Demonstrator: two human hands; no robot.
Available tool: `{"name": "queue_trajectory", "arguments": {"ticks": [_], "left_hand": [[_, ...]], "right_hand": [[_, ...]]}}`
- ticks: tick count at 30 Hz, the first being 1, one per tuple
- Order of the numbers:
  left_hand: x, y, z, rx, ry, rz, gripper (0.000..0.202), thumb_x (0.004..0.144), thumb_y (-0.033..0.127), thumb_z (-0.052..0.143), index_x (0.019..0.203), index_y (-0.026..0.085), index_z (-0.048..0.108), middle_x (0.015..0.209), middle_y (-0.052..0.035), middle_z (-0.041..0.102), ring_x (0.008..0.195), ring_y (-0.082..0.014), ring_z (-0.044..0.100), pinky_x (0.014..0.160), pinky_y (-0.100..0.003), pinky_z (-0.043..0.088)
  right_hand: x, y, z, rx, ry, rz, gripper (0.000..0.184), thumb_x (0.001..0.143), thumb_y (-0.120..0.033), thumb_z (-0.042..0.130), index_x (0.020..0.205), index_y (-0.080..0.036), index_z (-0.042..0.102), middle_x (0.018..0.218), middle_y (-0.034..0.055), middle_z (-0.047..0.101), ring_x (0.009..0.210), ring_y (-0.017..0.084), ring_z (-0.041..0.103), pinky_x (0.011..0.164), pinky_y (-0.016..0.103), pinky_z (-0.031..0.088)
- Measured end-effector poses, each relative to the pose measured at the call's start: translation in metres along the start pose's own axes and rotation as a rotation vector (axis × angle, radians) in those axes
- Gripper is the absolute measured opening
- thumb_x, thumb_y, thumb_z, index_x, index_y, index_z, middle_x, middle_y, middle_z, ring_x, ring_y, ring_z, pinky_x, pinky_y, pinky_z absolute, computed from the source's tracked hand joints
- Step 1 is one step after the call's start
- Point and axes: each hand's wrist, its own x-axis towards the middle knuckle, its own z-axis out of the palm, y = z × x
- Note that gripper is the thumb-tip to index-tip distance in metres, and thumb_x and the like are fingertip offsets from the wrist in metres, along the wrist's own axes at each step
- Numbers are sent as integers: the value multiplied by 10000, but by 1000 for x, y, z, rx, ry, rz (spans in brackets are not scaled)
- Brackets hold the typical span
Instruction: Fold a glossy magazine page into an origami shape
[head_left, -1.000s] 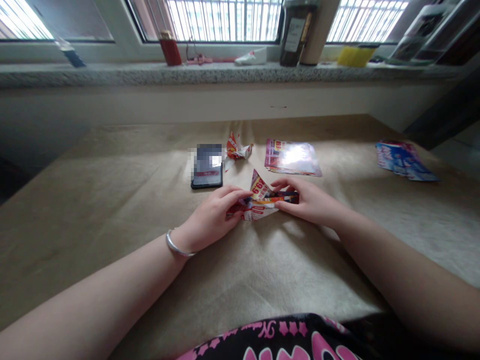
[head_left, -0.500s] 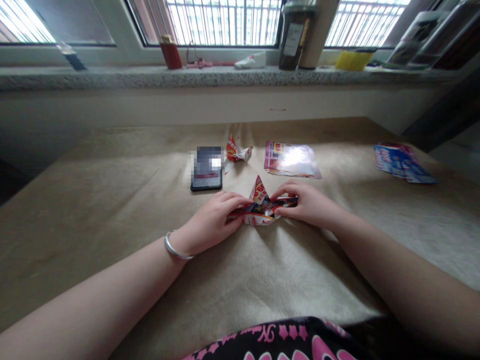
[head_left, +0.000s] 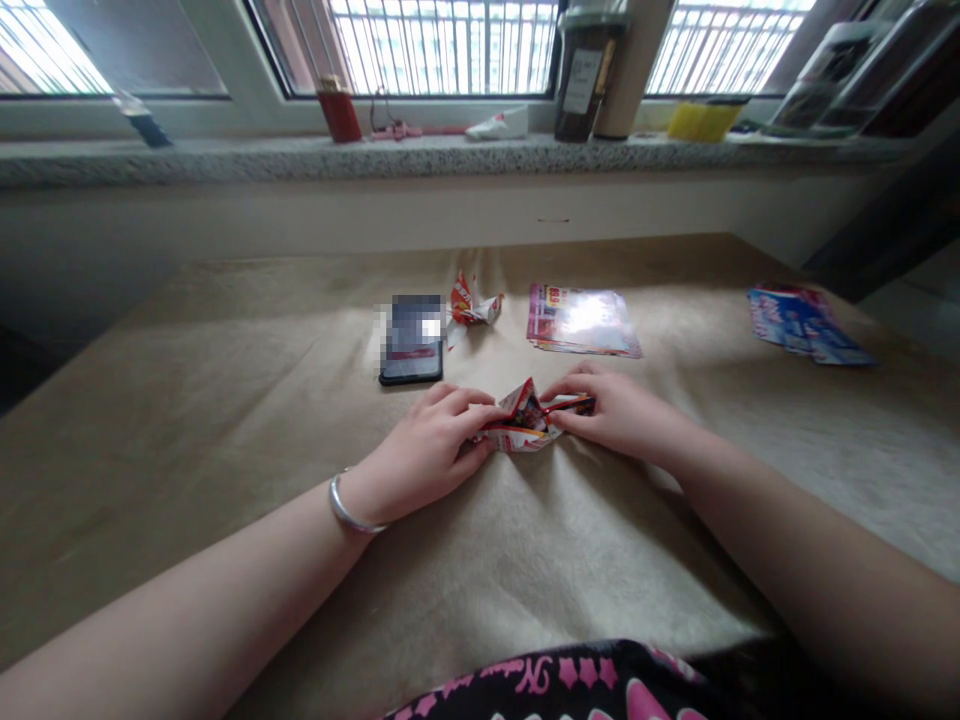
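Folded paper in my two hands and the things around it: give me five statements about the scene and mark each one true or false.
1. The left hand and the right hand both hold the folded paper. True.
2. The phone lies to the left of the red-and-white paper figure. True.
3. The silver bracelet is worn above the right hand. False: it is above the left hand.
4. The blue cards lie to the left of the phone. False: they lie well to its right.
5. A yellow object rests on the windowsill. True.
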Motion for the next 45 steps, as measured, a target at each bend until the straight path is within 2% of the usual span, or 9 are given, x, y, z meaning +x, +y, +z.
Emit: {"name": "queue_trajectory", "arguments": {"ticks": [6, 10, 13, 20, 26, 31, 37, 43, 45], "left_hand": [[-1, 1, 2, 112, 19, 6, 358, 892, 242, 481, 1244, 269, 539, 1110, -78, 553, 1005, -220, 483, 909, -404, 415], [-2, 2, 2, 167, 22, -13, 379, 892, 271, 478, 1268, 259, 524, 977, -77, 549, 903, -204, 494, 834, -365, 442], [-1, 1, 1, 152, 17, -24, 374, 888, 288, 489, 1258, 253, 535, 907, -64, 554, 843, -192, 496, 781, -334, 449], [0, -3, 1, -10, 73, -47, 286, 864, 224, 532, 1138, 216, 610, 871, -49, 617, 805, -170, 537, 726, -291, 445], [2, -2, -2, -113, 104, -53, 254, 855, 208, 542, 1092, 233, 631, 807, -23, 619, 754, -147, 549, 685, -266, 434], [2, -2, -3, -191, 115, -70, 242, 841, 195, 554, 1067, 222, 637, 844, -16, 641, 777, -138, 562, 703, -255, 437], [2, -1, -3, -214, 106, -106, 259, 846, 204, 545, 1090, 225, 631, 890, -20, 641, 795, -132, 574, 720, -253, 451], [1, 1, -4, -326, 91, -154, 285, 847, 214, 540, 1122, 227, 614, 971, -28, 629, 853, -130, 607, 766, -251, 486], [1, 2, -4, -392, 92, -160, 286, 853, 213, 531, 1129, 220, 607, 989, -30, 625, 875, -126, 615, 779, -241, 494]], "right_hand": [[-2, -2, -5, -186, 2, 68, 263, 769, -407, 627, 972, -246, 674, 930, 76, 687, 834, 247, 653, 701, 343, 496], [0, 0, -4, -113, -19, 131, 334, 740, -423, 650, 1021, -242, 637, 823, 44, 701, 722, 211, 652, 607, 295, 468], [1, 1, -1, -19, 5, 148, 323, 704, -355, 683, 993, -224, 624, 746, 18, 679, 639, 171, 628, 554, 260, 454], [-1, -4, -2, 264, 12, 169, 117, 708, -264, 668, 808, -206, 645, 797, 23, 715, 720, 171, 673, 664, 277, 522], [-3, -5, -2, 137, 26, 105, 87, 725, -279, 653, 791, -232, 685, 804, 20, 720, 746, 186, 675, 653, 292, 528], [-3, -8, 1, 155, 38, 77, 132, 728, -258, 650, 856, -231, 665, 835, 19, 719, 757, 177, 673, 658, 285, 523], [0, -8, 4, 266, 167, 71, 277, 709, -278, 676, 953, -202, 570, 787, 13, 670, 687, 151, 644, 631, 268, 500], [-1, -11, 4, 462, 197, 112, 457, 692, -347, 704, 1086, -227, 508, 696, -33, 597, 558, 118, 564, 488, 228, 428], [-1, -11, 4, 465, 198, 138, 409, 705, -369, 689, 1054, -217, 537, 629, -48, 547, 521, 105, 513, 458, 218, 389]]}}
